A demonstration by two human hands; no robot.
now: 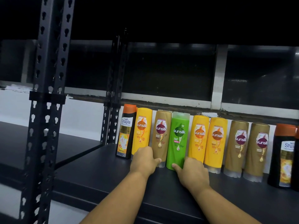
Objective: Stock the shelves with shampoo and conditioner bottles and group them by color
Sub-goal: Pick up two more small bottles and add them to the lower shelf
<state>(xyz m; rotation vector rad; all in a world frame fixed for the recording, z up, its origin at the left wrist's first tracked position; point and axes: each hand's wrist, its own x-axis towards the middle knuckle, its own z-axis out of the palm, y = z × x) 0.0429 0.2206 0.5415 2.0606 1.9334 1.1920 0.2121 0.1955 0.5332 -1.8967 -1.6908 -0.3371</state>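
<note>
The right hand [192, 172] grasps the green bottle [178, 139] low down, thumb across the front near its foot and fingers wrapped round its right side. The left hand [143, 160] is curled, with its thumb against the clear cap of the nearest brown bottle [161, 131] and its knuckles covering the foot of the first yellow bottle [142, 126]. Whether it actually grips either one I cannot tell.

The green bottle stands upright on the shelf [105, 172], between that brown bottle and a second yellow bottle [199, 135]. It is glossy bright green with a pale translucent cap on top and a white "sunsilk" name.

The bottles stand in one row along the back of the shelf. There is one green and three yellow, the third yellow bottle [216, 138] just right of the second. There are three brown, the other two [239, 143] [259, 146] side by side further right. The yellow and brown ones stand on clear caps. A black bottle [127, 131] with an orange cap ends the row on the left. Another black bottle [282, 152] stands at the right, with a sliver of one more cut off by the frame.

In front of the row the dark shelf lies bare up to its front edge, which both forearms cross. Left of the row stands a slotted post [113, 94], with a lower board beyond it.
</note>
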